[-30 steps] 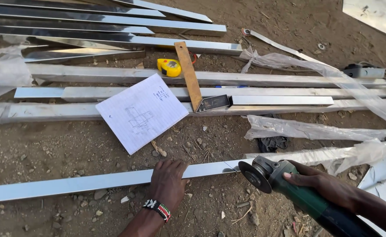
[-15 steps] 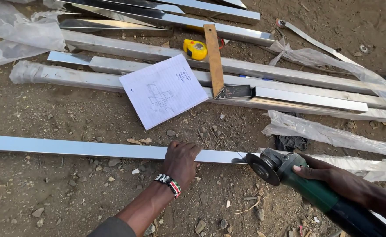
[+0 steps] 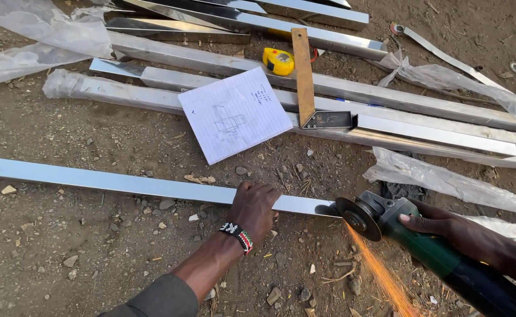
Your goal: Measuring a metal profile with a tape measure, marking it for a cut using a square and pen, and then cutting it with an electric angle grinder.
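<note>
The right hand (image 3: 445, 226) grips a green grinder (image 3: 410, 235) at four o'clock, its disc throwing sparks where it meets the steel tube (image 3: 123, 183). The left hand (image 3: 255, 205) presses flat on the tube; firm pressure beside the cut should steady it. The tube lies on the dirt ground (image 3: 82, 258), running nine to three o'clock. At twelve, a notebook page (image 3: 234, 114) rests on stacked tubes (image 3: 387, 103).

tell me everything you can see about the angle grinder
The green-bodied angle grinder has a grey metal head, a dark round cutting disc and a black rear handle. The right hand grips its body. It lies tilted, disc toward the left, meeting the long shiny square metal tube on the dirt ground. Orange sparks stream down from the disc. The left hand presses the tube nearby.
</note>
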